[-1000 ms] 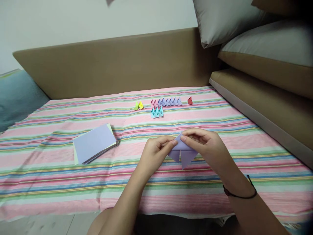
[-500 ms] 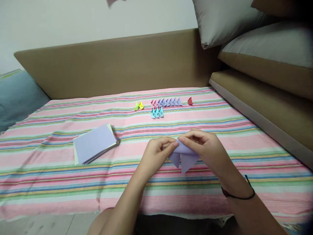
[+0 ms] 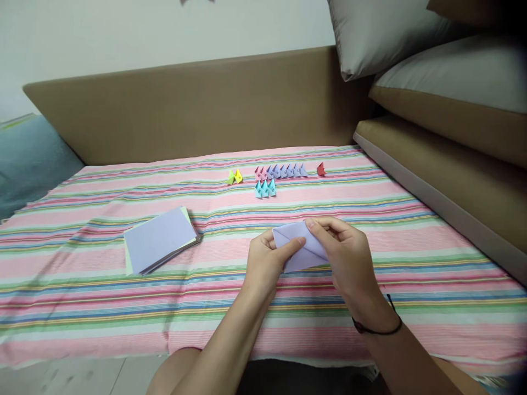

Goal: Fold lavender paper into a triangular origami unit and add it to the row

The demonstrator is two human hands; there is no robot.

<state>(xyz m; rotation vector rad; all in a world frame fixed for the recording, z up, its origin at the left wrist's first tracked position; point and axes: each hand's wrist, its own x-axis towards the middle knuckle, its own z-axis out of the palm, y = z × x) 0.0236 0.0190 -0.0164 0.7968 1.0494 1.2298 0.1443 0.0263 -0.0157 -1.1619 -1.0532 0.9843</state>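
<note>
A folded sheet of purple paper (image 3: 302, 258) is held up between both hands, above the striped cloth. My left hand (image 3: 265, 255) pinches its left part, thumb flat on the front and fingers behind. On the upper right edge, my right hand (image 3: 348, 247) grips it between thumb and fingers. Diagonal crease lines cross the face of the paper. The fingers behind it are partly hidden. A black cord bracelet (image 3: 379, 331) circles my right wrist.
Left of my hands lies a stack of coloured paper (image 3: 160, 238), purple on top. Farther back stand small folded paper pieces: yellow ones (image 3: 237, 176), cyan ones (image 3: 265, 189), a pink and purple row (image 3: 284, 171) and a red one (image 3: 321, 169). Cushions (image 3: 444, 148) pile up at right.
The purple paper has gone from showing two hanging points to a flatter, four-sided shape with creases facing me. Both hands have shifted and turned their hold on it.
</note>
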